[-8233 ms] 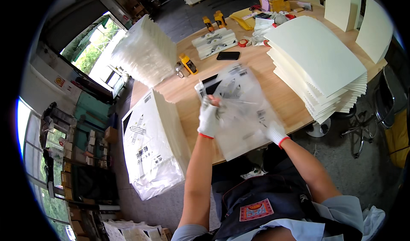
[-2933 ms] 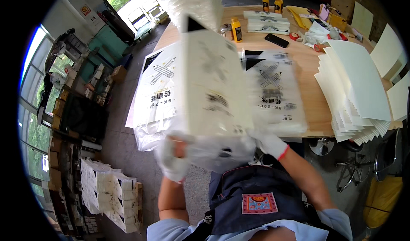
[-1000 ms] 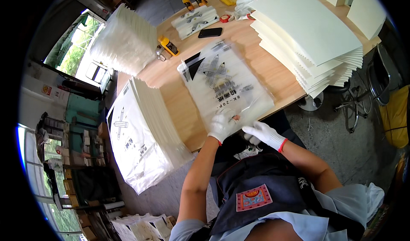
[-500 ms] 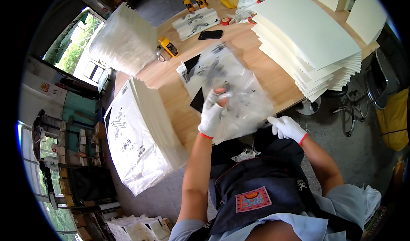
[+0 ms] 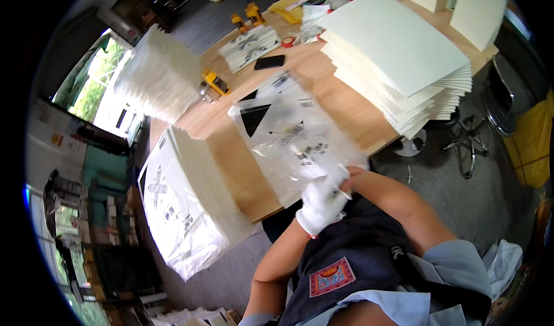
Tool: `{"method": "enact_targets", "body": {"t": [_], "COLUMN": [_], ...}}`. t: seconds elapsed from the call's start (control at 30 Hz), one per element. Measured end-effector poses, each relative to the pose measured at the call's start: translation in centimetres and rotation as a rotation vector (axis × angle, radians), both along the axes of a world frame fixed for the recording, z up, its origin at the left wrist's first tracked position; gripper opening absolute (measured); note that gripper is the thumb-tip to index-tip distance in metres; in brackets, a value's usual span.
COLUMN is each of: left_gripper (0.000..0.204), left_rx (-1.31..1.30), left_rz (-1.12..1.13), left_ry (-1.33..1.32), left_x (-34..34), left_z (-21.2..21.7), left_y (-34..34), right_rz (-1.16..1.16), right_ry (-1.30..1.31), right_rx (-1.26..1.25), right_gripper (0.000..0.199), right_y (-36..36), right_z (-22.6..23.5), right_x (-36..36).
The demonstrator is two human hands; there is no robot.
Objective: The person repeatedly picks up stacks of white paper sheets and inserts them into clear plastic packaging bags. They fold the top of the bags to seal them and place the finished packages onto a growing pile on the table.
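A clear plastic bag [image 5: 288,138] with black printed marks lies crumpled on the wooden table [image 5: 231,164], its near end hanging over the front edge. My left hand [image 5: 320,202], in a white glove with a red cuff, is closed on that near end of the bag. My right forearm reaches in from the right and meets the left glove. My right hand [image 5: 348,177] is almost wholly hidden behind the glove and the bag, so its grip cannot be made out.
A tall stack of cream sheets [image 5: 398,49] fills the table's right side. A pile of white bags [image 5: 161,77] stands at the left. A wrapped bundle [image 5: 184,205] leans by the table's left edge. A black phone [image 5: 269,62] and a yellow tool [image 5: 214,82] lie farther back. A chair base [image 5: 473,141] stands right.
My left hand has come back from the middle of the bag to its near end. My right hand has moved left to meet it. The bag is more crumpled.
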State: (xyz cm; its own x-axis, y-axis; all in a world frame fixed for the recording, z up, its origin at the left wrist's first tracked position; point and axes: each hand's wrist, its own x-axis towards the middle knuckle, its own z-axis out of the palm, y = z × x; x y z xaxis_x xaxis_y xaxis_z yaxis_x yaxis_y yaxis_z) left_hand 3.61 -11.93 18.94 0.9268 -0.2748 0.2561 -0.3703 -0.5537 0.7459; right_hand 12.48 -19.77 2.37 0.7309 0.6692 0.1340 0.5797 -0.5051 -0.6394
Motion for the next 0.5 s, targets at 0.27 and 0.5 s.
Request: {"method": "enact_targets", "body": {"t": [0.27,0.5], "left_gripper": [0.014,0.017], "left_rx": [-0.471,-0.527], "left_rz": [0.238,0.034], "left_ry": [0.222,0.245], "left_x": [3.0,5.2], "left_z": [-4.3,-4.4], "left_y": [0.1,-1.6], "right_rz": [-0.308,-0.332], "right_ry": [-0.762,-0.97], "right_rx": [0.063,-0.197], "right_gripper": [0.016,0.022], "right_y": [-15.8,-21.7], "right_z": [20.8,22.4], "right_x": [-3.3,2.0]}}
